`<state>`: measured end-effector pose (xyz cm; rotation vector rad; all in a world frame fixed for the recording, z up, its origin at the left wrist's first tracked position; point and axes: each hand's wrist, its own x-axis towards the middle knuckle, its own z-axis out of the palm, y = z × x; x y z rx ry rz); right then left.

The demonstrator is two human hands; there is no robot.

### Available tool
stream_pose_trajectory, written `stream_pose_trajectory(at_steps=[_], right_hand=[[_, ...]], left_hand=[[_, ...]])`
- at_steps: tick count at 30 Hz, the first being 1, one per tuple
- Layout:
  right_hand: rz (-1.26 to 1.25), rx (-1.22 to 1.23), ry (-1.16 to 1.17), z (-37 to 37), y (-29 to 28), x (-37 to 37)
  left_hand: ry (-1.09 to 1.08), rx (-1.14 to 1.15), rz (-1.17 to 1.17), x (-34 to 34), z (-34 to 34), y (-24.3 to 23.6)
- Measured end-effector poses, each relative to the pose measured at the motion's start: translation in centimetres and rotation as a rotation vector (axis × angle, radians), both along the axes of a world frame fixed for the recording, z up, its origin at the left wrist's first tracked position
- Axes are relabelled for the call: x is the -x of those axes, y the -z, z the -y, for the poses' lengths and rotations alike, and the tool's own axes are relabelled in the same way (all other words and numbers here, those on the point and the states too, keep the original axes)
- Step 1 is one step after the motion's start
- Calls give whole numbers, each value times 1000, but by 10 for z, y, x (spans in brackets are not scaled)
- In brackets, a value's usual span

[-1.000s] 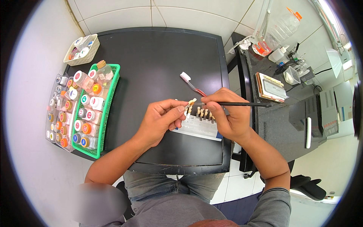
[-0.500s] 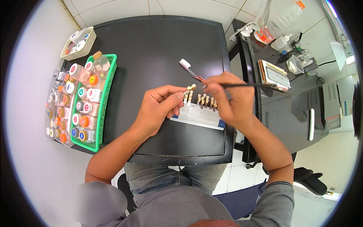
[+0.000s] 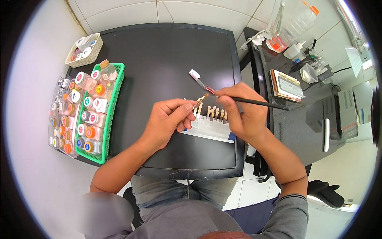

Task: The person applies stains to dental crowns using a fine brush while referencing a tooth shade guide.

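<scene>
Near the middle of the black table, my left hand [image 3: 167, 121] pinches a small tooth-coloured shade tab [image 3: 200, 100] between thumb and fingertips. A thin brush [image 3: 274, 105] with a black handle lies across my right hand [image 3: 248, 113], gripped between thumb and fingers. Its brownish bristle tip is at the tab's upper end; whether they touch I cannot tell. Just below my hands is a pale, clear holder [image 3: 209, 129] with blue ends, in which several tooth-shaped tabs [image 3: 217, 112] stand upright; my left hand hides part of it. Beyond my right fingers lies a toothbrush [image 3: 195, 75] with white bristles.
A green basket [image 3: 106, 139] of lidded jars stands at the left, beside a clear box [image 3: 55, 135] of more jars. Behind them is a cream basket [image 3: 97, 49]. The dark side table [image 3: 294, 139] at right bears a shade guide case [image 3: 287, 84] and bottles.
The brush handle has swung to a downward slant at its rear end, and my right hand has lowered slightly. My left hand keeps its pinch on the tab. The whole view has shifted a little.
</scene>
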<state>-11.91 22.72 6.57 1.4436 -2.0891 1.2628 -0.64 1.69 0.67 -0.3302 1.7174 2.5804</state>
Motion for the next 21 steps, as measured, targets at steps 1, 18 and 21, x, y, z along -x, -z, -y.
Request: stream_pose_trajectory(at_steps=[1,18,21], right_hand=[[3,8,14,-1,-2,0],[14,22,-24,3,-1,1],[-12,-4,72,1,1,11]], left_hand=[[0,-3,-3,0,0,1],[-21,77,-63,0,-1,1],[-45,121,-98,2,-2,0]])
